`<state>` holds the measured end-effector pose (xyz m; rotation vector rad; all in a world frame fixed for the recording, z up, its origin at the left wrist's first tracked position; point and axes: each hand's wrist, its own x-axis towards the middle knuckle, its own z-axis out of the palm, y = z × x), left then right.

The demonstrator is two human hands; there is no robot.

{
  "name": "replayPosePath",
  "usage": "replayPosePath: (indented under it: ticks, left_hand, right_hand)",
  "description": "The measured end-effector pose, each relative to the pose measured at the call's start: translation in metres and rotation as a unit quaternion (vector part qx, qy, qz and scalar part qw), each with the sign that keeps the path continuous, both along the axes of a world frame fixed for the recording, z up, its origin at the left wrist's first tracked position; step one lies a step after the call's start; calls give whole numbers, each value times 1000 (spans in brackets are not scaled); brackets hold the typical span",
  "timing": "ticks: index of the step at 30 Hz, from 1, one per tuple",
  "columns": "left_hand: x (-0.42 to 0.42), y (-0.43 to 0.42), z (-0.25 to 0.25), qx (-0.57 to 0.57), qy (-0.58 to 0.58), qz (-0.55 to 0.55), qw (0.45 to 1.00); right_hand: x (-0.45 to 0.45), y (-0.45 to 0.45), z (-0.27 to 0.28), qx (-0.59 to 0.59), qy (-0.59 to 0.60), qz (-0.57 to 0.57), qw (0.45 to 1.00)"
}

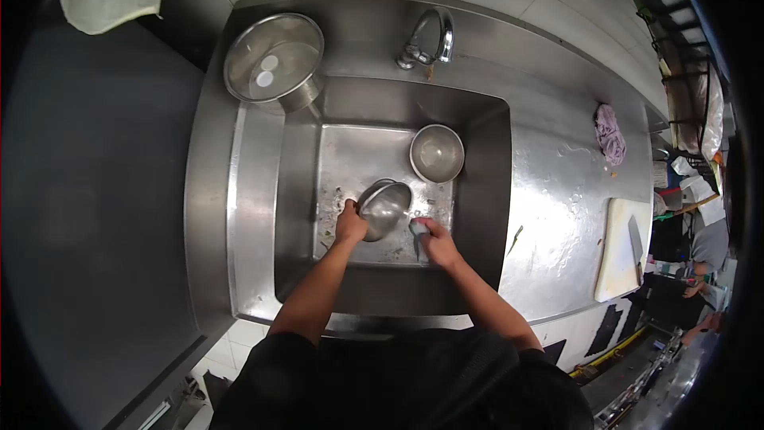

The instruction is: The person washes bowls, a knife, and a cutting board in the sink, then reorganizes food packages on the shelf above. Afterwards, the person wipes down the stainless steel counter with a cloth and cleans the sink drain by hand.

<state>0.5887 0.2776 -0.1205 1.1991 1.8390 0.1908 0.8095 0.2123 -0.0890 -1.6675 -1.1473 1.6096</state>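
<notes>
My left hand is closed on the edge of a shiny metal bowl, which is tilted inside the steel sink. Near the bowl's right side, my right hand is closed around a small grey pad; its exact kind is hard to make out. Another round metal bowl rests on the sink floor toward the back right. Small dark and green scraps lie scattered on the sink bottom around the held bowl.
A large metal pot with two white round items inside stands at the back left corner. The faucet rises behind the sink. On the right counter are a purple cloth and a white cutting board with a knife.
</notes>
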Motion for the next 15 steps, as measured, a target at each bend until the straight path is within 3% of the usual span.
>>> replayPosePath:
  ticks: [1, 5, 7, 8, 10, 11, 13, 15]
  left_hand:
    - [-7, -1, 4, 3, 8, -1, 1000]
    - [-24, -7, 12, 84, 97, -5, 992]
    - [-28, -7, 11, -82, 30, 13, 996]
    - [-27, -9, 10, -81, 29, 6, 996]
    - [-21, -14, 13, -224, -71, 87, 968]
    - [-18, -20, 14, -224, -71, 85, 968]
    - [-8, -30, 18, -160, -286, 174, 928]
    - [5, -36, 43, -128, -317, 152, 927]
  right_hand:
    - [-9, 10, 6, 148, -171, 34, 973]
    - [-32, 47, 39, 244, -244, 36, 938]
    - [-35, 55, 53, 194, -170, 3, 966]
    - [-34, 54, 55, 210, -174, 15, 962]
    - [-29, 47, 51, 207, -198, 13, 958]
    - [-27, 44, 50, 203, -218, 17, 955]
    - [-24, 38, 63, 192, -241, 12, 951]
    - [-25, 34, 66, 179, -260, 7, 949]
